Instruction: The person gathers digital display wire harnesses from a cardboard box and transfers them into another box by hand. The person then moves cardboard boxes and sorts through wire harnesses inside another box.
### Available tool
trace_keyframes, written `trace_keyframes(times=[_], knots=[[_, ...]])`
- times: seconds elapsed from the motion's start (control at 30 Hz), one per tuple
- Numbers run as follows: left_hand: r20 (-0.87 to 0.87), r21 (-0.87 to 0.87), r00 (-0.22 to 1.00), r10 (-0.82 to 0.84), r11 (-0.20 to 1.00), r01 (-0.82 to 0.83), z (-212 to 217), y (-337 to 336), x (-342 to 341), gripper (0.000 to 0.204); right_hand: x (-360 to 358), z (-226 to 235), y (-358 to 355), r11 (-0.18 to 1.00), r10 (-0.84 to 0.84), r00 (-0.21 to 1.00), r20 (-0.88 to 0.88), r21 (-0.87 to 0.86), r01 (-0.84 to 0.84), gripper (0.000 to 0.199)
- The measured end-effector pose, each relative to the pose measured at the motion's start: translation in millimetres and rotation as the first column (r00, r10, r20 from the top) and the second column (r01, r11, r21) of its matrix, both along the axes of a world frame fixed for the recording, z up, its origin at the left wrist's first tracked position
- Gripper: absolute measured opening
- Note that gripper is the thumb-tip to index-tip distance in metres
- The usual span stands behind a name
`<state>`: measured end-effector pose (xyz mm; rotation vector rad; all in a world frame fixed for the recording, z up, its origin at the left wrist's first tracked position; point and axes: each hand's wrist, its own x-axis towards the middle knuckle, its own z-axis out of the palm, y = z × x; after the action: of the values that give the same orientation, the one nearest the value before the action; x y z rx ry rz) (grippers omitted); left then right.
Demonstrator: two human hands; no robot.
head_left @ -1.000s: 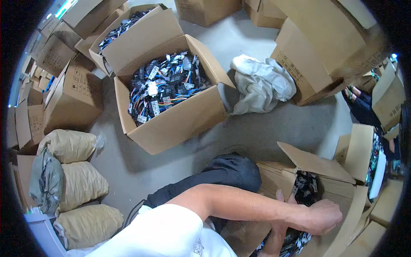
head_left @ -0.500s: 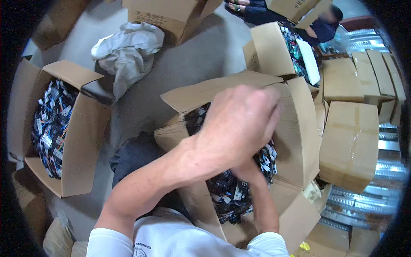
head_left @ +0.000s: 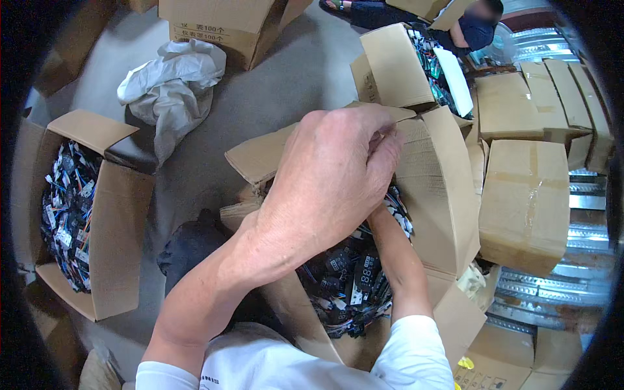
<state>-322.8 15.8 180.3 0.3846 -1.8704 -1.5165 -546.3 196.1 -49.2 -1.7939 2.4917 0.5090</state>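
My left hand (head_left: 331, 169) is raised over an open cardboard box (head_left: 435, 188), back of the hand upward. Its fingers are curled in toward the thumb, and I cannot make out what is in them. Under it, my right forearm (head_left: 404, 270) reaches into the same box. The right hand is hidden behind the left, so its fingers do not show. Dark electronic display modules (head_left: 354, 270) with white connectors and coloured wires fill the box in a loose heap.
Another open box (head_left: 120, 240) of wired modules stands at left. Beyond the near box is a third open box (head_left: 393, 68). A white sack (head_left: 185, 78) lies on the floor. Closed cartons (head_left: 523, 201) are stacked at right beside metal rollers (head_left: 588, 260). A person (head_left: 478, 29) sits at the far right.
My left hand has moved slightly left and nearer, and it looks sharper. The whole view has shifted a little, and more modules show beneath my left wrist.
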Motion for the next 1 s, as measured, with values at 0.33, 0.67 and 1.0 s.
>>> trace_keyframes(times=[0.33,0.67,1.0], knots=[[-0.003,0.028,0.993,0.119,0.993,-0.119,-5.6,-10.3,2.7,0.014,54.2,35.1,51.4,0.930,-0.161,0.977,0.140,-0.309,0.198,0.051],[0.074,0.086,0.991,0.114,0.989,-0.120,-10.0,35.5,-30.6,0.016,116.9,30.9,58.5,0.838,0.036,0.768,0.639,-0.438,0.325,0.040],[-0.056,-0.004,0.971,0.233,0.972,-0.233,-13.1,49.6,-44.4,0.015,147.9,20.6,98.8,0.894,-0.109,0.298,0.948,-0.038,0.447,0.057]])
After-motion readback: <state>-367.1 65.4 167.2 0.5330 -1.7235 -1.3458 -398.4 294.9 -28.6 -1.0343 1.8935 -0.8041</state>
